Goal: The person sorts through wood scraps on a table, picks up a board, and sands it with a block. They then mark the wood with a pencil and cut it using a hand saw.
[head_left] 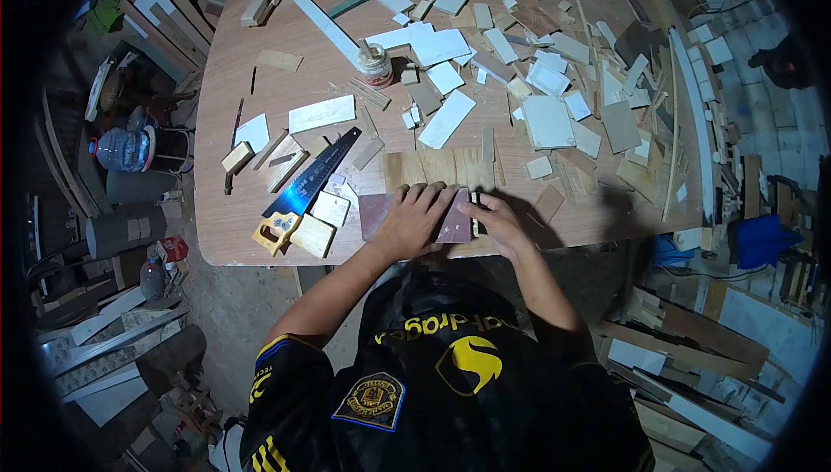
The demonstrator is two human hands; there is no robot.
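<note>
My left hand (414, 219) lies flat, palm down, on a dull red sheet that looks like sandpaper (374, 212), near the table's front edge. At the sheet's right end, my right hand (498, 224) pinches a small wood piece (475, 213) between thumb and fingers; much of the piece is hidden. Just beyond both hands is a pale plywood board (424, 165). To the left rests a handsaw (313, 179) with a yellow handle, beside wood blocks (312, 236).
Many white and brown offcuts (549, 122) cover the table's (229, 243) right and far sides. A glass jar (375, 65) with a stick in it stands beyond my hands. A water bottle (124, 150) is off to the left, and stacked boards (684, 351) lie at the lower right.
</note>
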